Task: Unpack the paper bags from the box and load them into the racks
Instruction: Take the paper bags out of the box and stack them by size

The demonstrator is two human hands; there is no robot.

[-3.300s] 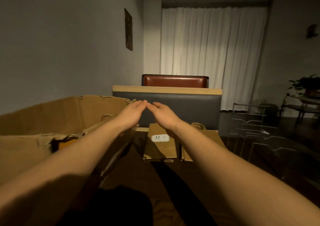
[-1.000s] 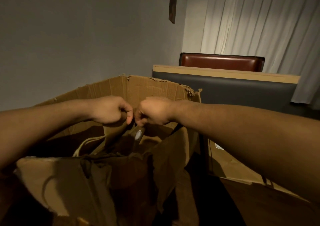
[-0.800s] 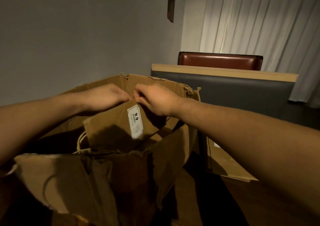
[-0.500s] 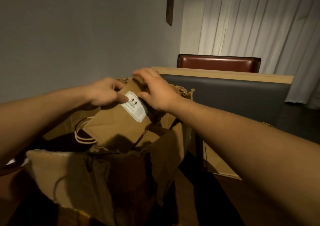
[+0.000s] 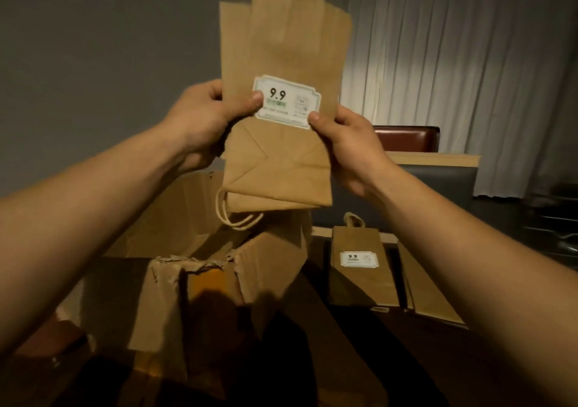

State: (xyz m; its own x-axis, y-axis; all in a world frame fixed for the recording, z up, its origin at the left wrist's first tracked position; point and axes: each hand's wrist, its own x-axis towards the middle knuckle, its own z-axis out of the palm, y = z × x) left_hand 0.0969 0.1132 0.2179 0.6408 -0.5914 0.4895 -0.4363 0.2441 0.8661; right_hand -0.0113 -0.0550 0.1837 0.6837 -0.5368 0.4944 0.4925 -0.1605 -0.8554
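A: Hand states?
B: Left hand [image 5: 208, 116] and right hand [image 5: 345, 142] each pinch a side edge of the flat paper bags [image 5: 283, 103], thumbs on the white label [image 5: 286, 102] marked 9.9.
A: Orientation?
B: Long axis upright, folded bottom toward the person, twine handles up; held above the box.
A: Surroundings, near to far?
B: Torn cardboard box [image 5: 200, 269] open on the dark bench [image 5: 359, 338]; contents hidden. Two more bags [image 5: 362, 266] lie flat beyond. Then a red-brown seat back [image 5: 406, 137], white curtain [image 5: 453, 62], grey wall.
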